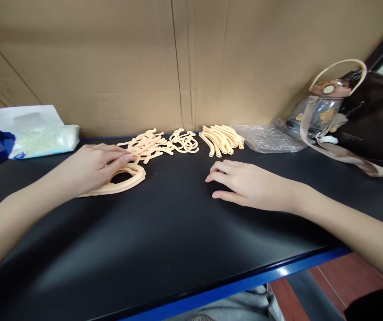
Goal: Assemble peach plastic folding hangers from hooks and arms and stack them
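My left hand reaches over a stack of peach-coloured curved strips laid in a loop, its fingers stretched out. The fingertips are beside a loose pile of thin peach strips with knobbed ends; whether they touch one is hard to tell. My right hand hovers low over or rests on the black table, fingers loosely bent and apart, with nothing in it. Just beyond it lies a bundle of thicker curved peach pieces. Several curled peach pieces sit between the pile and the bundle.
A tissue pack stands at the back left. Flat clear plastic bag, strapped drinking bottle and dark bag occupy the back right. Cardboard walls the rear; a blue edge borders the front.
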`<state>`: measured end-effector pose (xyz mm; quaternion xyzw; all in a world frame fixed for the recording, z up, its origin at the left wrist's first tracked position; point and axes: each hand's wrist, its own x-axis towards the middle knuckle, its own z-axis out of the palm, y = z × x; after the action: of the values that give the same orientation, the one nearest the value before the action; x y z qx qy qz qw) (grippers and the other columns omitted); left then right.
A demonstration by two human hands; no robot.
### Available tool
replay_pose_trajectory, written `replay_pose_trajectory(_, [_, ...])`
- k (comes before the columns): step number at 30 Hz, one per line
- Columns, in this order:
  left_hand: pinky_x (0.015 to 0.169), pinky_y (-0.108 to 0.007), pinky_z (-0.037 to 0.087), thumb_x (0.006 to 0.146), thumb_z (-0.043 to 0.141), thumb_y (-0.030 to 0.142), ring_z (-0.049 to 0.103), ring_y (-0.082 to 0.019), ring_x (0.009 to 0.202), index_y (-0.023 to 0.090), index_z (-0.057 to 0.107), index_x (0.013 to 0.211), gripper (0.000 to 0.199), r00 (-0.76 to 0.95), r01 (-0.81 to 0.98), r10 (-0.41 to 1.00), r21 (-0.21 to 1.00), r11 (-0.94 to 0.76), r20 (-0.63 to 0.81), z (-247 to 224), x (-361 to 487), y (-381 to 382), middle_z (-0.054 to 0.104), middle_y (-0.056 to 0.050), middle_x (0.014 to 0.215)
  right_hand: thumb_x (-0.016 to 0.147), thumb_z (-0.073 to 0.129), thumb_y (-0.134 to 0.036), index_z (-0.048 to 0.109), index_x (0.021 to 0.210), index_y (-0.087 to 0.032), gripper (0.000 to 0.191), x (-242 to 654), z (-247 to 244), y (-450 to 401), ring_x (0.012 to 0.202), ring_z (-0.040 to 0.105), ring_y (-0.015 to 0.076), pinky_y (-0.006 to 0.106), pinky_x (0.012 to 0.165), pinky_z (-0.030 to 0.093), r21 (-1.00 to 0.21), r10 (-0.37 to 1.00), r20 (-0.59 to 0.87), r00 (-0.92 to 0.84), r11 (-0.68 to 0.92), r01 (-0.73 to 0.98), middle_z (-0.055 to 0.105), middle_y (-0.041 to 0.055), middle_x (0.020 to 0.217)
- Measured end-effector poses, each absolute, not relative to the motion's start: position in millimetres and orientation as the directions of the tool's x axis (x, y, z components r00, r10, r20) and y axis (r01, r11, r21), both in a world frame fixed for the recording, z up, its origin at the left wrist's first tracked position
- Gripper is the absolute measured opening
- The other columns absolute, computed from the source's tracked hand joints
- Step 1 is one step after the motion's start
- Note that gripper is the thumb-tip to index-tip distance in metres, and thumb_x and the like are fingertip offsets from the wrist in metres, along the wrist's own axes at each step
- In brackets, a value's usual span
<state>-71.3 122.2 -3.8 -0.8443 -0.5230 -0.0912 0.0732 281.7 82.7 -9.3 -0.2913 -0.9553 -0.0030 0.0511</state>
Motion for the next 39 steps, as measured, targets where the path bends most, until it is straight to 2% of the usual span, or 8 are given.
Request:
replay_pose_trajectory(8, [0.094, -0.038, 0.041, 0.096, 0.023, 0.049, 0.056, -0.025, 0.103, 0.011, 0.067, 0.108, 0.059, 0.434, 0.899, 0.878, -0.034, -0.437, 0.201, 4.1, -63.1, 112.1, 0.063, -0.011, 0.114, 0.096, 0.046, -0.034, 0.06, 0.114, -0.013, 0.031, 281.9, -8.7, 81.6, 0.099, 0.057, 0.0233, 0.041, 0.089, 0.048, -0.019, 0.552, 0.103, -0.827, 0.833, 0.553, 0.056, 0.011, 0.11])
replay_pose_trajectory(14, [0.092, -0.035, 0.04, 0.095, 0.026, 0.045, 0.057, -0.023, 0.097, 0.014, 0.068, 0.107, 0.054, 0.401, 0.904, 0.878, 0.044, -0.425, 0.261, 7.9, -58.7, 108.8, 0.061, -0.01, 0.11, 0.096, 0.046, -0.034, 0.06, 0.114, -0.012, 0.031, 280.8, -8.6, 81.6, 0.098, 0.057, 0.0234, 0.042, 0.089, 0.048, -0.009, 0.554, 0.102, -0.826, 0.831, 0.556, 0.056, 0.0111, 0.11])
replay_pose_trajectory(20, [0.085, -0.032, 0.04, 0.094, 0.032, 0.047, 0.059, -0.022, 0.093, 0.016, 0.067, 0.106, 0.048, 0.297, 0.904, 0.917, 0.231, -0.359, 0.266, 11.1, -53.6, 103.5, 0.061, -0.007, 0.11, 0.097, 0.045, -0.034, 0.059, 0.115, -0.012, 0.032, 280.7, -8.5, 81.0, 0.099, 0.056, 0.0233, 0.041, 0.09, 0.047, 0.0, 0.554, 0.091, -0.828, 0.831, 0.556, 0.056, 0.011, 0.11])
replay_pose_trajectory(27, [0.075, -0.028, 0.04, 0.09, 0.038, 0.05, 0.057, -0.02, 0.083, 0.018, 0.063, 0.099, 0.042, 0.204, 0.939, 0.943, 0.222, -0.265, 0.261, 9.5, -49.2, 103.1, 0.066, -0.005, 0.102, 0.096, 0.046, -0.034, 0.06, 0.114, -0.012, 0.031, 280.4, -8.4, 80.7, 0.097, 0.056, 0.0229, 0.041, 0.089, 0.048, 0.012, 0.555, 0.097, -0.826, 0.829, 0.559, 0.056, 0.011, 0.109])
replay_pose_trajectory(30, [0.079, -0.028, 0.04, 0.091, 0.038, 0.05, 0.057, -0.021, 0.092, 0.018, 0.062, 0.102, 0.041, 0.244, 0.919, 0.94, 0.252, -0.303, 0.24, 7.9, -47.5, 102.6, 0.065, -0.006, 0.11, 0.097, 0.046, -0.034, 0.06, 0.114, -0.012, 0.031, 280.3, -8.2, 80.5, 0.097, 0.056, 0.023, 0.041, 0.089, 0.048, 0.014, 0.558, 0.095, -0.824, 0.827, 0.562, 0.056, 0.0109, 0.109])
replay_pose_trajectory(33, [0.089, -0.033, 0.04, 0.094, 0.033, 0.048, 0.055, -0.024, 0.105, 0.016, 0.061, 0.108, 0.045, 0.345, 0.899, 0.902, 0.185, -0.396, 0.259, 5.5, -43.1, 101.0, 0.064, -0.009, 0.116, 0.097, 0.046, -0.033, 0.06, 0.114, -0.012, 0.031, 280.2, -8.5, 80.3, 0.097, 0.056, 0.023, 0.041, 0.089, 0.048, 0.018, 0.557, 0.098, -0.825, 0.828, 0.561, 0.056, 0.011, 0.109])
replay_pose_trajectory(37, [0.101, -0.045, 0.032, 0.096, 0.025, 0.048, 0.048, -0.028, 0.121, 0.016, 0.059, 0.119, 0.052, 0.509, 0.858, 0.823, -0.069, -0.509, 0.252, -4.1, -32.0, 97.8, 0.06, -0.01, 0.127, 0.096, 0.047, -0.033, 0.06, 0.113, -0.013, 0.029, 280.3, -9.3, 80.5, 0.097, 0.057, 0.023, 0.041, 0.088, 0.048, 0.013, 0.545, 0.118, -0.83, 0.835, 0.55, 0.057, 0.0112, 0.107])
replay_pose_trajectory(39, [0.104, -0.046, 0.029, 0.096, 0.024, 0.052, 0.047, -0.029, 0.124, 0.017, 0.061, 0.12, 0.056, 0.563, 0.826, 0.793, -0.142, -0.545, 0.232, -11.4, -25.7, 96.3, 0.06, -0.01, 0.129, 0.096, 0.047, -0.033, 0.06, 0.112, -0.013, 0.029, 280.5, -9.3, 80.6, 0.096, 0.057, 0.023, 0.041, 0.087, 0.048, 0.011, 0.541, 0.124, -0.832, 0.838, 0.546, 0.057, 0.0112, 0.107])
